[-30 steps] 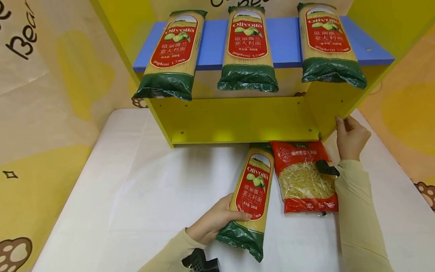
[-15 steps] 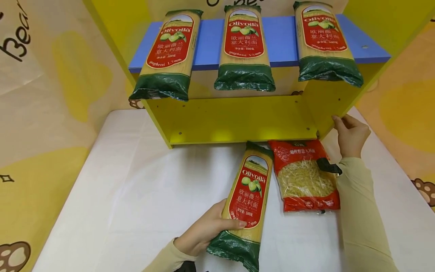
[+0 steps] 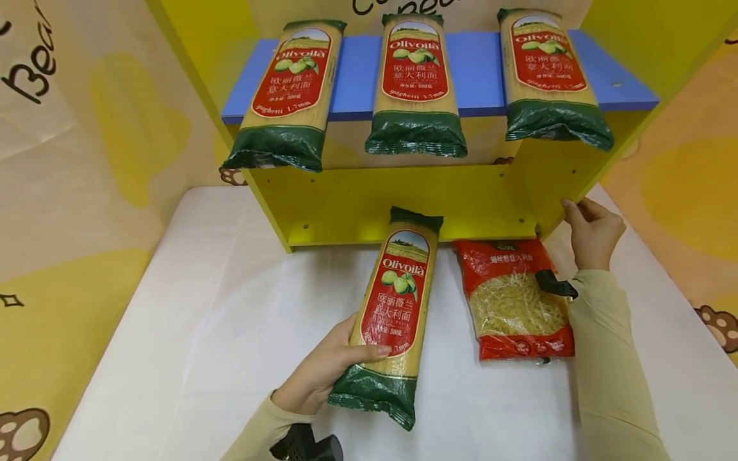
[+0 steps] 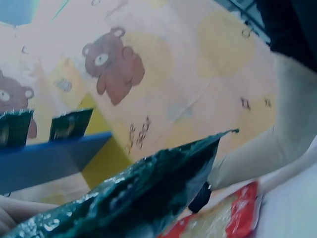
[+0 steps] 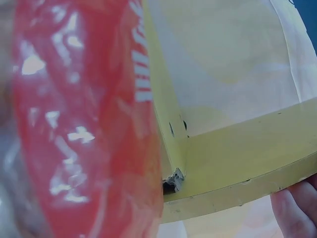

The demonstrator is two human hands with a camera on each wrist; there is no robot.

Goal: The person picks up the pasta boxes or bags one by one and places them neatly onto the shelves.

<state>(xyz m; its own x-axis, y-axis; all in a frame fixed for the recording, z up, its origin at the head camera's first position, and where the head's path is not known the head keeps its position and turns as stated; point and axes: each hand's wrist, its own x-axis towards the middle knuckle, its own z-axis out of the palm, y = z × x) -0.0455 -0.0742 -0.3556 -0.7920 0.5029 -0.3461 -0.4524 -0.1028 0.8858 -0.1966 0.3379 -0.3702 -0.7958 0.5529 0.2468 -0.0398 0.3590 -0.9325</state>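
My left hand (image 3: 323, 365) grips a pack of spaghetti (image 3: 392, 294) near its green lower end, thumb across the front. The pack is tilted, its top end in front of the shelf unit's bottom board. In the left wrist view its green end (image 4: 133, 193) fills the foreground. My right hand (image 3: 596, 234) holds the front edge of the yellow shelf unit's right side panel (image 3: 576, 166); its fingers (image 5: 297, 208) show beside that panel in the right wrist view. A red bag of spiral pasta (image 3: 519, 301) lies on the table, left of my right forearm.
Three more spaghetti packs, left (image 3: 288, 89), middle (image 3: 415, 83) and right (image 3: 550, 73), lie on the blue shelf (image 3: 352, 77), their green ends jutting over its front edge. A white cloth covers the table (image 3: 219, 333). Patterned backdrop (image 3: 132, 128) hangs behind and around.
My left hand has drawn the spaghetti pack left, away from the red bag, and its top end now overlaps the bottom board in view. The right hand keeps its place on the panel.
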